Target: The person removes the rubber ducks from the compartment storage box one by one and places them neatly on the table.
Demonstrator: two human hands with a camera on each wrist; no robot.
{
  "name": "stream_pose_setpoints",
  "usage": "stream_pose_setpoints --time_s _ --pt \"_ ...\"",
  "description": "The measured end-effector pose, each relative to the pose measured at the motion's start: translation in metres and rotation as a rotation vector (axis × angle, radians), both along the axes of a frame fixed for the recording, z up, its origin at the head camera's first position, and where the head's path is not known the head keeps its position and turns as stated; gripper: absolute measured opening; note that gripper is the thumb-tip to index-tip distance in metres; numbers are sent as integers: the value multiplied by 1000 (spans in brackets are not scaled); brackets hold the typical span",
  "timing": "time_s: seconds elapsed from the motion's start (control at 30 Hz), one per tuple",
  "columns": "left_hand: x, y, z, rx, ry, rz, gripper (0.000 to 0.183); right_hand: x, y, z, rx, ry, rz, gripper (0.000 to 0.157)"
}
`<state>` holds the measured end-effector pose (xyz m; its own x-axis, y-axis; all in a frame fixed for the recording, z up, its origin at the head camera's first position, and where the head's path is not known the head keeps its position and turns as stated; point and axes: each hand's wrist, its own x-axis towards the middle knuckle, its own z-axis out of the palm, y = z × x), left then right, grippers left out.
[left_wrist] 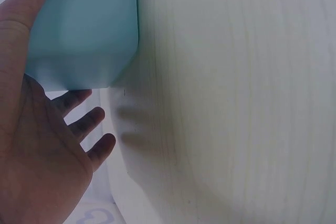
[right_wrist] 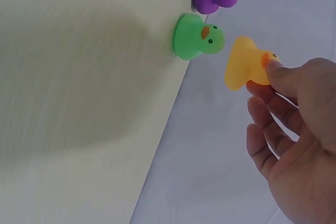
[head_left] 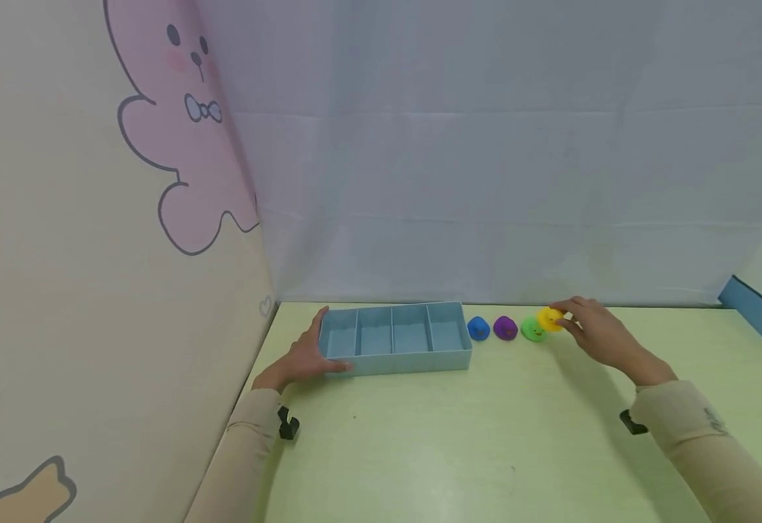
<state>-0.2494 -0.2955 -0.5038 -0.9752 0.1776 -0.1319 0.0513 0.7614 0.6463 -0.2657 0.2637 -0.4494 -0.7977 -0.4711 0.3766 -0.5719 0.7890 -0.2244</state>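
My left hand [head_left: 305,356] grips the left end of a light-blue divided box [head_left: 407,365], its thumb along the front wall and its fingers at the far side. In the left wrist view, several fingertips stick out past the box's end [left_wrist: 86,30]. My right hand [head_left: 599,338] pinches a yellow rubber duck [right_wrist: 243,64] between thumb and fingers, lifted off the table. Right beside it, a green duck [right_wrist: 189,38] stands on the table. A purple duck [head_left: 505,327] and a blue duck [head_left: 479,328] continue the row toward the box. The box's compartments hold nothing.
The pale wooden table [head_left: 420,443] meets a hanging grey-white cloth [head_left: 485,181] along its back edge. A cream wall panel [head_left: 126,349] with a pink cartoon animal rises on the left. Dark clips [head_left: 288,423] sit at both wrists.
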Motion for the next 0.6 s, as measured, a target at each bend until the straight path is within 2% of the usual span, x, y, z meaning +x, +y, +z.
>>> stream_pose_setpoints --time_s 0.17,0.4,0.6 --pt "-1 0 -2 5 -3 -3 135 -3 8 -4 -1 6 -9 30" --pt "0 1 -1 16 -6 10 134 -6 15 -7 -5 -66 -44 30" --pt "-1 1 -2 11 -6 10 135 -11 18 -13 -1 -112 -42 30"
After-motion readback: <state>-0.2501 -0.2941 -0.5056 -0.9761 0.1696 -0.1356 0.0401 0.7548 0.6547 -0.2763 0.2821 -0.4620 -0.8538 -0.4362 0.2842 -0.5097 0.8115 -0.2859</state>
